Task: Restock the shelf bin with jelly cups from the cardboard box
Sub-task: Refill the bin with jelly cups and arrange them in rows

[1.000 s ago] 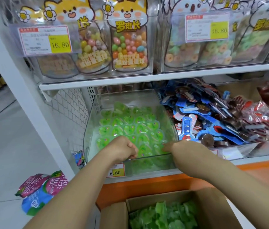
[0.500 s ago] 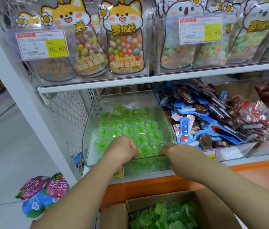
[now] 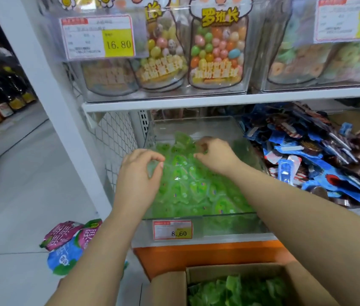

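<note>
A white shelf [image 3: 218, 102] crosses the upper half of the frame. Below it, at centre, stands a clear bin [image 3: 229, 226] filled with green jelly cups [image 3: 196, 186]. A cardboard box [image 3: 168, 288] at the bottom right, open, holds more of them. The left hand [image 3: 139, 180] hangs over the bin's left side, thumb and forefinger curled almost together. The right hand [image 3: 216, 155] reaches toward the back, fingertips bent down onto the cups. Motion blur hides whether either hand grasps a cup. A price tag [image 3: 172, 230] sits on the bin's front.
</note>
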`<state>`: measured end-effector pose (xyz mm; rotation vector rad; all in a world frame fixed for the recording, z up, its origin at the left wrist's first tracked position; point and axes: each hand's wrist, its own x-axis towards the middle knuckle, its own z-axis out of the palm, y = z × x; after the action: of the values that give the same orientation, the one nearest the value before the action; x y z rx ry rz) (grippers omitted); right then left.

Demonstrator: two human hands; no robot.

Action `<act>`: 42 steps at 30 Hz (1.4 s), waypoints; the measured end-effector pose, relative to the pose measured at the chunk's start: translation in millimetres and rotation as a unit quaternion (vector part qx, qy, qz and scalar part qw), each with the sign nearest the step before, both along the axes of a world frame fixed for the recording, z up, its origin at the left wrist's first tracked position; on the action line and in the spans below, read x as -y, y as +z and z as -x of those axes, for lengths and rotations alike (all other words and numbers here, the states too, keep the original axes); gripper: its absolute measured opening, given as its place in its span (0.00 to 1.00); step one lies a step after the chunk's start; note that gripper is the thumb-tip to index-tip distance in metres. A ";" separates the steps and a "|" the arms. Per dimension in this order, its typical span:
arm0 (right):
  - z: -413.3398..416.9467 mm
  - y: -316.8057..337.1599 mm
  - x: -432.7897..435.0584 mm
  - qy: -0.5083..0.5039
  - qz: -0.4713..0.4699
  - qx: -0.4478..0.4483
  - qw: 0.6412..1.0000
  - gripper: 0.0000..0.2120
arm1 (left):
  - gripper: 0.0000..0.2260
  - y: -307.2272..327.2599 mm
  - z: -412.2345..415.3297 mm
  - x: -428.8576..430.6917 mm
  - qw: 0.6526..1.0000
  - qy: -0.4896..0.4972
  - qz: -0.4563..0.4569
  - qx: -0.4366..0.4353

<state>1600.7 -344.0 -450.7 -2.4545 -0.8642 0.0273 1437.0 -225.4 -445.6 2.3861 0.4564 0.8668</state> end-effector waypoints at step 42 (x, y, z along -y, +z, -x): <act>95.2 22.7 82.1 0.151 -0.254 0.079 0.952 0.12 | 0.05 24.9 17.7 56.5 0.782 -0.152 0.605 -0.003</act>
<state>1505.5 -426.1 -427.9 -1.8492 -1.1466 -0.2534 1419.4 -281.9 -420.6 1.1863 0.4143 0.2246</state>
